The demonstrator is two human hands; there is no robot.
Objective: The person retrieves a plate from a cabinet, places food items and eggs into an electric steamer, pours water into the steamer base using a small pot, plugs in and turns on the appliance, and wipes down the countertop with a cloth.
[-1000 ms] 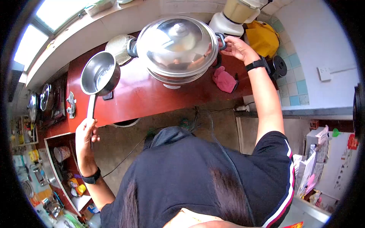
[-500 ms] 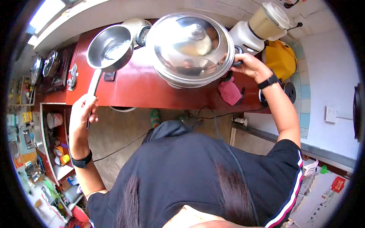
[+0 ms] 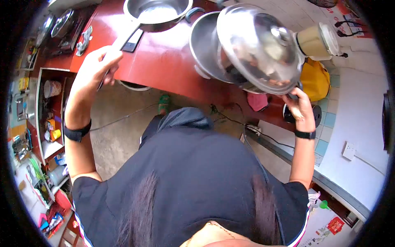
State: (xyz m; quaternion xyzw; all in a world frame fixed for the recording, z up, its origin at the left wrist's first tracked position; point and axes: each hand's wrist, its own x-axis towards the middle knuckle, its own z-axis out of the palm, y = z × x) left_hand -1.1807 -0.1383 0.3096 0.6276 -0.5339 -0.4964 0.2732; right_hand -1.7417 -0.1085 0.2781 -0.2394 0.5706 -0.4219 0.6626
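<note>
My left hand (image 3: pixel 98 68) is wrapped around the long handle of a steel saucepan (image 3: pixel 158 20), held up over the red counter at the back. My right hand (image 3: pixel 299 106) grips the black side handle of a steamer tier (image 3: pixel 252 87). On that tier sits a shiny domed lid (image 3: pixel 259 45) with a knob; both are raised and tilted down toward the right. To the left of and below them, a wide steel pot (image 3: pixel 203 45) stands uncovered on the counter. The tilted tier and lid hide the pot's right side.
A blender (image 3: pixel 310 41) and a yellow bag (image 3: pixel 316 80) stand to the right. A pink cloth item (image 3: pixel 257 101) lies near the counter's (image 3: pixel 164 66) front edge. A dark phone-like slab (image 3: pixel 133 40) lies under the saucepan handle. Cables (image 3: pixel 230 117) run across the floor.
My right hand has lifted the lidded steamer tier off the pot and tilted it rightward, exposing the pot's inside. The camera view has shifted; my left hand still holds the saucepan.
</note>
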